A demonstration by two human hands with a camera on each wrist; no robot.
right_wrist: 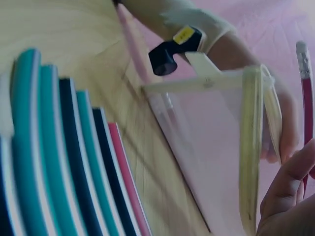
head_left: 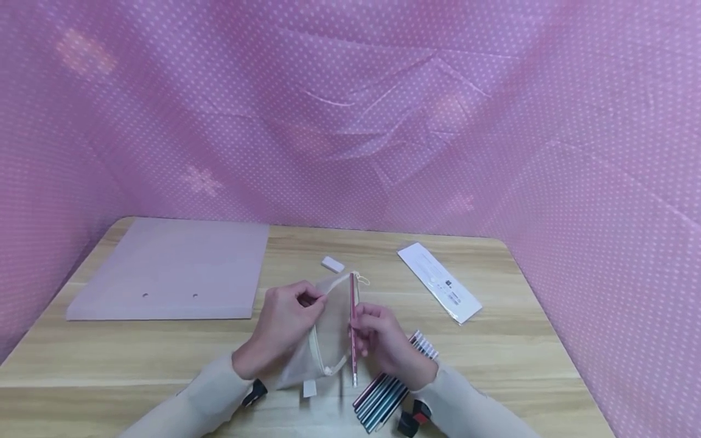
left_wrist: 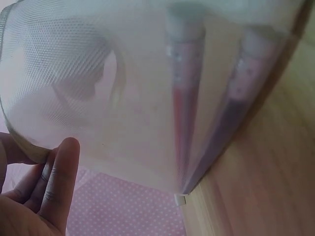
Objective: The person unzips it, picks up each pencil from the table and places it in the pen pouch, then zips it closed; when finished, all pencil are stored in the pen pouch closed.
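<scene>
My left hand pinches the edge of a pale see-through mesh zip pouch, tilted up with its mouth open toward my right hand. Two pencils with white eraser ends show through the mesh in the left wrist view. My right hand pinches a dark red pencil beside the pouch mouth, its eraser end pointing toward me. Under the right forearm, a row of pencils lies on the table; in the right wrist view their barrels are teal, dark and red.
A white eraser lies beyond the pouch. At the right rests a white flat packet with printing. A large pale pink sheet with two holes covers the wooden table's back left. Pink dotted cloth hangs behind and around the table.
</scene>
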